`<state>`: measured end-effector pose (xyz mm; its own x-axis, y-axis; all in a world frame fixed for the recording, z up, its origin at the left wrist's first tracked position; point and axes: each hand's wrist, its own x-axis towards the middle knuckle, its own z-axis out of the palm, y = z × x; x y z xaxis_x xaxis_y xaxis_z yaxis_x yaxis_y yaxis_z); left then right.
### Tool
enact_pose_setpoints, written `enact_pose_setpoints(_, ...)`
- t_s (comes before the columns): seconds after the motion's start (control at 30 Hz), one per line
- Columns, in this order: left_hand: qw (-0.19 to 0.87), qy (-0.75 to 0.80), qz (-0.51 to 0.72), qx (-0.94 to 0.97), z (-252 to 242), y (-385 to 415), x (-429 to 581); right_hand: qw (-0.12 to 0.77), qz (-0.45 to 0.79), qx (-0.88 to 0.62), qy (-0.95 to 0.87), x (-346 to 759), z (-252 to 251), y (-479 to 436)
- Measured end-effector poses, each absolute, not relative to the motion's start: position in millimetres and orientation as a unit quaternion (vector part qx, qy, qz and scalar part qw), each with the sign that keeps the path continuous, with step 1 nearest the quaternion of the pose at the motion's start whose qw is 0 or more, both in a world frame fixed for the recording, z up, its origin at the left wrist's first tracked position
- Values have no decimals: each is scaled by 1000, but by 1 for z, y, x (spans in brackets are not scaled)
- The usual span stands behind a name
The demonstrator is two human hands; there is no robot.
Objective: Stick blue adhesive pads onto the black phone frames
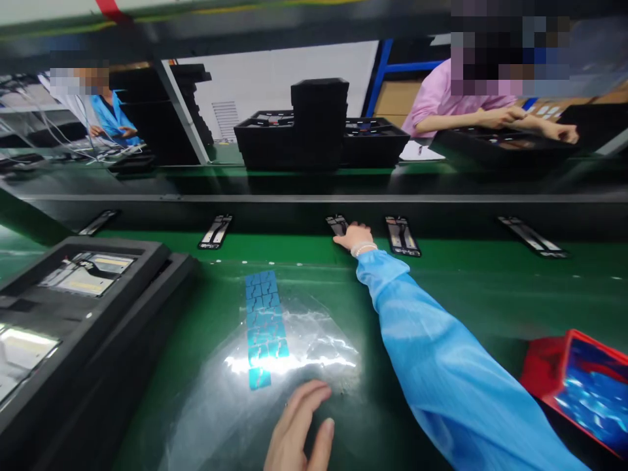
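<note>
My right hand [356, 237], in a blue sleeve, reaches far forward onto the green belt. Its thumb and fingers are around the near end of a phone screen assembly [336, 224], covering part of it. Close to its right lies another phone screen assembly [403, 236], which it does not hold. Low in the view, my left hand [300, 428] hovers over the green work surface, thumb and fingers apart and nothing between them. Just beyond it, a sheet of blue stickers [265, 311] lies beneath or on clear glossy film [314, 337], with some pieces gone from its near end.
More phone screens [216, 231] lie spaced along the belt [279, 247]. Black foam trays [142, 261] with screen parts stand at left. A red bin [544, 366] holds blue film pieces at right. Beyond the belt are black boxes [318, 124] and two people working.
</note>
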<state>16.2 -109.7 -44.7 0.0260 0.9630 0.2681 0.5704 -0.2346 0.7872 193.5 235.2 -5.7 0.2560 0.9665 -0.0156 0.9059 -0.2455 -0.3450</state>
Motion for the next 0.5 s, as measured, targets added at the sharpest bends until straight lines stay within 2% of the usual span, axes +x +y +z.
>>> enact_pose_setpoints(0.1, 228, 518, 346, 748, -20, -102, -16, 104, 115, -764, -626, 185, 16, 208)
enact_pose_setpoints(0.23, 180, 582, 258, 750, -6, -76, -74, 82, 137, -683, -713, 197, 26, 117)
enact_pose_setpoints(0.33, 164, 607, 205, 750, -15, -54, -103, 69, 48, -592, -801, 210, 5, 28)
enact_pose_setpoints(0.5, 199, 587, 116, 776, -27, -41, -104, 83, -19, -579, -811, 214, -33, -63)
